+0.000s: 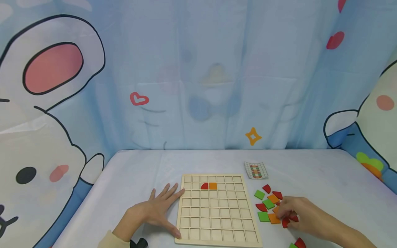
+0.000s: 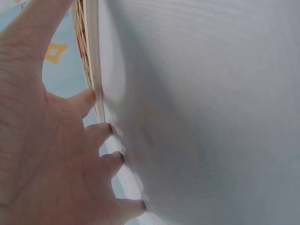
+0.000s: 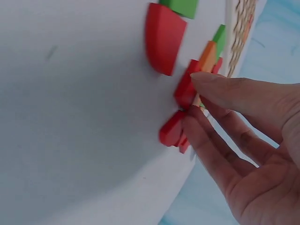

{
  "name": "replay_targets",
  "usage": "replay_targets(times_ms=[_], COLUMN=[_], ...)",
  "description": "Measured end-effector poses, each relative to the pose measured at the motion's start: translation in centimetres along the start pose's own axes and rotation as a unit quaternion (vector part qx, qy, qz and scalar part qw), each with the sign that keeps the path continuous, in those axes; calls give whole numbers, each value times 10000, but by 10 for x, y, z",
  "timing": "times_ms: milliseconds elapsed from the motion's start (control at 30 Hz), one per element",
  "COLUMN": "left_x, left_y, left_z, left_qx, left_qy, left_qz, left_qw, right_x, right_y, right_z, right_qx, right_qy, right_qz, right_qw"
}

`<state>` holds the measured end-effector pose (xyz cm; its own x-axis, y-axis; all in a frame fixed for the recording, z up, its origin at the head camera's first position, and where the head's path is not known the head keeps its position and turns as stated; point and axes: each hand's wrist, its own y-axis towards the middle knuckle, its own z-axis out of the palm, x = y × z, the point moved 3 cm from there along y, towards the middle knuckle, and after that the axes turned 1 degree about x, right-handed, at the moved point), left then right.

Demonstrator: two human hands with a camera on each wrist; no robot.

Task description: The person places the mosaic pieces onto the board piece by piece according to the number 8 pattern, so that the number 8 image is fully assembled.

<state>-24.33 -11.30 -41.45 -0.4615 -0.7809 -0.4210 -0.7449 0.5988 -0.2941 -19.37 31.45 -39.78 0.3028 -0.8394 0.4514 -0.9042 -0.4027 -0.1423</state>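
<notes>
My left hand [image 1: 156,208] is spread at the left side of a wooden grid board [image 1: 218,243], thumb and a fingertip touching its edge. In the left wrist view, fingers [image 2: 86,101] meet the board's side and the white cloth. A red quarter-circle piece [image 1: 204,186] and an orange square piece [image 1: 213,186] lie side by side in the grid. My right hand [image 1: 305,217] reaches down into loose pieces right of the board. Its thumb touches a red piece [image 3: 186,89], fingertips close beside it; whether they pinch it is unclear.
Loose green squares [image 1: 259,194], orange squares [image 1: 273,198] and red pieces [image 1: 261,207] lie between board and right hand. Nearer the front edge lies another red piece [image 1: 300,242] beside a green one. A patterned card [image 1: 256,171] lies behind them; a printed curtain [image 1: 211,113] hangs at the back.
</notes>
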Motion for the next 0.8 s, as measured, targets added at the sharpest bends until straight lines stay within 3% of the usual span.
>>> replay_targets(times_ms=[800], left_x=[0], left_y=[0], left_z=[0], left_qx=[18], left_qy=[-58], left_qz=[-6], left_qw=[10000], right_x=[-12], right_y=[-2], right_z=[5], right_qx=[15], right_qy=[290], right_qz=[334], right_qw=[9990])
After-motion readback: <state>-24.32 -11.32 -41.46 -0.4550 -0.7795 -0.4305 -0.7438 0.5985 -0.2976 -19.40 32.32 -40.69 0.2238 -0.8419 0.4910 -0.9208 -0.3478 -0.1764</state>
